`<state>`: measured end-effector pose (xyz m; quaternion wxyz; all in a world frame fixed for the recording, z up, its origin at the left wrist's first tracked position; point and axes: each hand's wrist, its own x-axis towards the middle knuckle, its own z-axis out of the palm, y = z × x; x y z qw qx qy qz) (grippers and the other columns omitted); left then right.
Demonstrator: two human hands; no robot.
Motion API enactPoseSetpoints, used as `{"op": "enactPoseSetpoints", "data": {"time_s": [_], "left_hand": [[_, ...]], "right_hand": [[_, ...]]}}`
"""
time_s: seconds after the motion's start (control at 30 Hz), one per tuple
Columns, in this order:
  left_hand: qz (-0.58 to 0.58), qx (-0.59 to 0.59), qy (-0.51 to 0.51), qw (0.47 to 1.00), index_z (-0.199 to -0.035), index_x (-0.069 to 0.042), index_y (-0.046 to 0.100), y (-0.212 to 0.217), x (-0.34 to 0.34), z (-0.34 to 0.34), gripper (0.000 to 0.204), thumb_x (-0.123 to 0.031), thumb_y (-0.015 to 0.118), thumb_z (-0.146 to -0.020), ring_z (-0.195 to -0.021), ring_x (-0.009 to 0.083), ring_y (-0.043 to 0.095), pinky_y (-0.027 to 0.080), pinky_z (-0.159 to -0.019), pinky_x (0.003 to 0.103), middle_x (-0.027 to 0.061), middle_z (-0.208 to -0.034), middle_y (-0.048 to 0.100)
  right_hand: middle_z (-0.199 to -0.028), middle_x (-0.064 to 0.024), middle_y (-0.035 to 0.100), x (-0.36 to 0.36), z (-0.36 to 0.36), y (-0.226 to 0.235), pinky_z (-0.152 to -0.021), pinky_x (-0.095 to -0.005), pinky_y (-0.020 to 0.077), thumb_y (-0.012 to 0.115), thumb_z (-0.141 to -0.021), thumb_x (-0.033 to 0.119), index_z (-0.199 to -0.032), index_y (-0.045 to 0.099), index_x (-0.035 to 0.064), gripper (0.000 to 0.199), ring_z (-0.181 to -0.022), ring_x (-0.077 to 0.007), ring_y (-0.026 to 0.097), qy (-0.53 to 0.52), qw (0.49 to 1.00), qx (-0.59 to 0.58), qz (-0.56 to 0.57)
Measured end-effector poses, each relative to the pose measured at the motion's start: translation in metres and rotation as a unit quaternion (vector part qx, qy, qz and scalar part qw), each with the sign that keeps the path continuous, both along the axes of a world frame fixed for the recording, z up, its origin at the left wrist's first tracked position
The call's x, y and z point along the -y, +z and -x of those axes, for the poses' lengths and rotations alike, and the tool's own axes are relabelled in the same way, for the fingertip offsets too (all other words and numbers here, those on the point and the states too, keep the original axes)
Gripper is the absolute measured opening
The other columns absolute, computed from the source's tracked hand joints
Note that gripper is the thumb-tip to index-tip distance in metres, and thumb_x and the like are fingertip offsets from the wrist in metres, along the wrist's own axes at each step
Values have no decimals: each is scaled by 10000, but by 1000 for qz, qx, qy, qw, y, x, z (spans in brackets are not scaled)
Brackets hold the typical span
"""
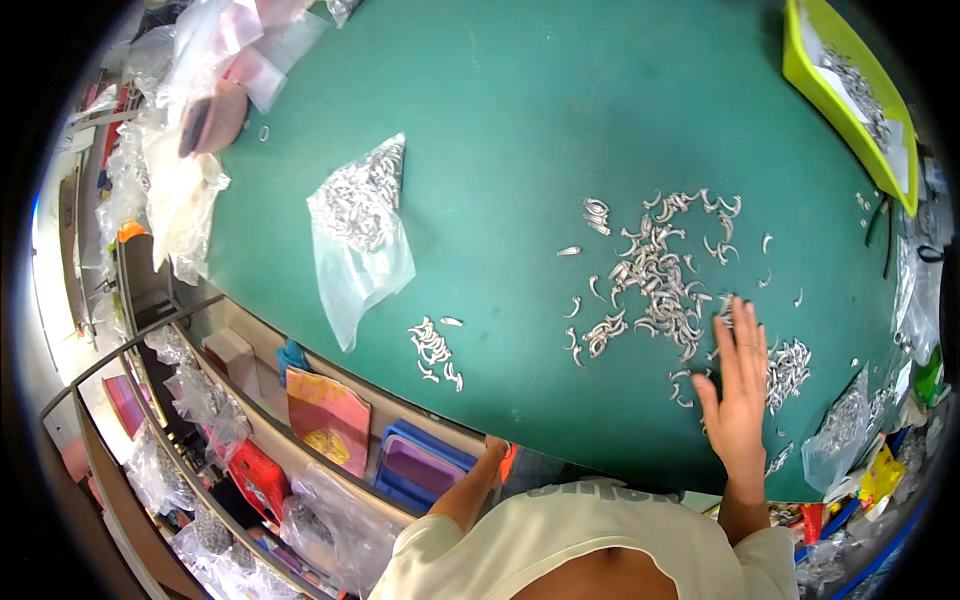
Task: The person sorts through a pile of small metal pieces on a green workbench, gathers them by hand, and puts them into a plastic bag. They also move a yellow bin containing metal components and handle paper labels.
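Observation:
My right hand point(738, 395) lies flat on the green table, fingers stretched out and holding nothing. It is between a loose spread of small silver curved, claw-like metal pieces point(655, 280) and a denser heap of silver pieces point(790, 372). A few pieces show by its fingertips and thumb. My left hand point(494, 446) is low at the table's near edge, its fingers mostly hidden, beside something orange-red point(508, 463). Left of the spread is a smaller group of these pieces point(432, 345). Farther left lies a clear plastic bag point(360, 225) partly filled with silver pieces.
A yellow-green bin point(800, 70) with metal pieces and white paper stands at the far right. Another clear bag point(842, 425) lies at the right edge. Plastic bags and a pink container point(222, 115) crowd the far left. Below the near edge, a shelf holds blue and purple trays point(420, 465).

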<state>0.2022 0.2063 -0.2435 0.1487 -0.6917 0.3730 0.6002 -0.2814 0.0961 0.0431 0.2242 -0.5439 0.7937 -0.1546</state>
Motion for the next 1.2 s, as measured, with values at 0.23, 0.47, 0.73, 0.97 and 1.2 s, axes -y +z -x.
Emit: {"op": "enactPoseSetpoints", "data": {"time_s": [0.23,0.47,0.73,0.97,1.2], "left_hand": [[5,-19,-73,997,-1065,1,619,-23,56,-2,280,-227,579,-909,-564,167,543,443,-511,304,79,-745,634],[210,-125,-98,965,-1038,-5,634,-46,104,-9,265,-225,593,-895,-553,185,588,475,-522,311,108,-732,651],[557,-381,-134,725,-961,4,652,175,122,133,158,48,573,-832,-646,195,622,490,-581,268,115,-746,630],[565,-500,-144,641,-986,9,635,232,107,193,197,77,580,-810,-676,218,602,492,-620,287,126,-781,608],[630,-431,-295,575,-1042,-10,603,250,104,250,246,12,609,-798,-903,322,575,469,-794,383,142,-991,601]], "right_hand": [[-1439,-122,381,-32,-30,14,-1089,-536,232,723,-742,194,-1282,505,46,601,-1354,-337,315,56,997,16,43],[-1457,-213,287,-94,-49,-36,-1085,-565,178,612,-867,261,-1353,428,46,562,-1355,-427,224,-263,940,-196,92],[-1469,-266,233,-53,-73,-49,-1108,-519,194,562,-900,341,-1372,395,43,583,-1374,-437,187,-176,961,-162,137],[-1074,-120,629,-95,-57,-25,-892,-394,402,645,-808,113,-1021,644,40,225,-1029,-304,545,-188,902,-140,362],[-1274,-212,508,-164,-32,-44,-988,-464,370,619,-832,114,-1143,570,-49,354,-1178,-382,461,-265,913,-243,193]]}}
